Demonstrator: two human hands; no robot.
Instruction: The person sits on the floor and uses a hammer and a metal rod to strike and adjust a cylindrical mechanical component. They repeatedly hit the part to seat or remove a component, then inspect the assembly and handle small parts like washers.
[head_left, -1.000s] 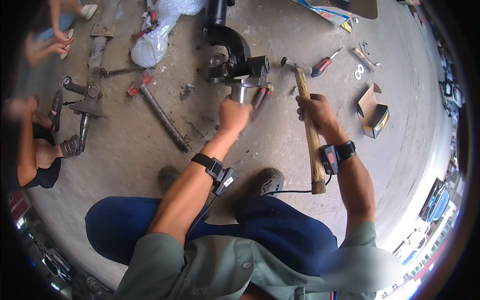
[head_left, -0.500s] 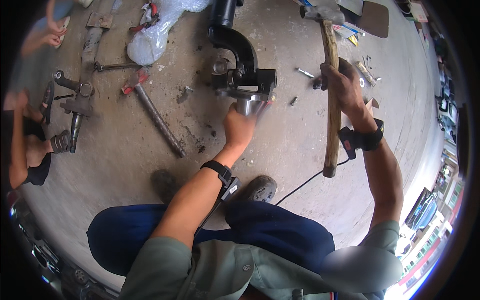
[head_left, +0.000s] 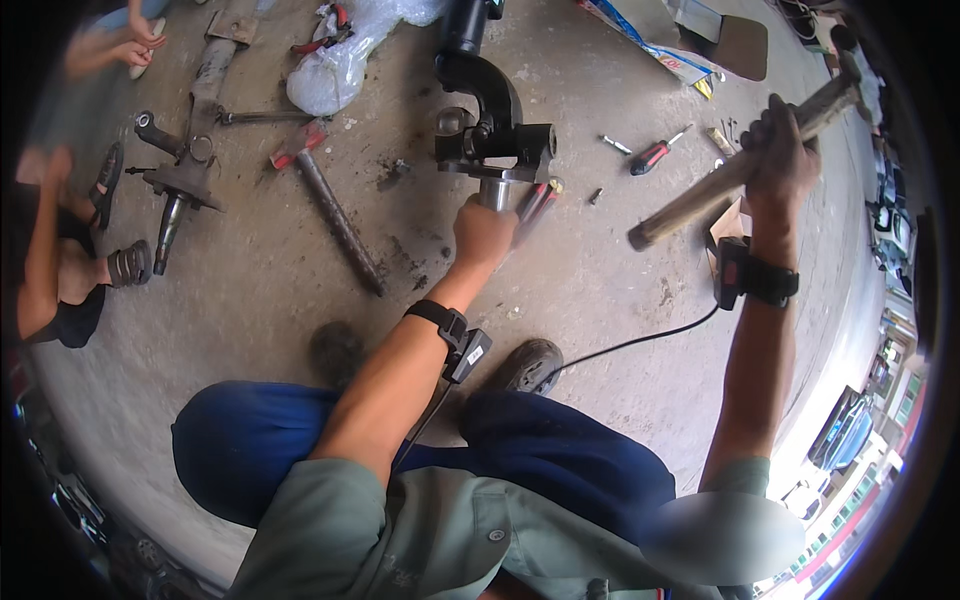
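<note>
Grey, stained concrete floor [head_left: 590, 290] spreads around you, and ahead on it lies a black, curved metal axle piece [head_left: 485, 90], its silver cylindrical shaft [head_left: 494, 194] pointing toward you. A crumpled clear plastic bundle [head_left: 328, 85] lies beyond it to the left. You have a long hammer with a pale wooden handle [head_left: 700, 196] slanting at the right, off the floor. A dark-handled tool with a red head [head_left: 340, 218] lies left of the axle piece. Your left hand [head_left: 484, 238] is wrapped around the shaft, your right hand [head_left: 783, 168] around the hammer's handle. Between them, farther out, lies a red-and-black screwdriver [head_left: 652, 157].
</note>
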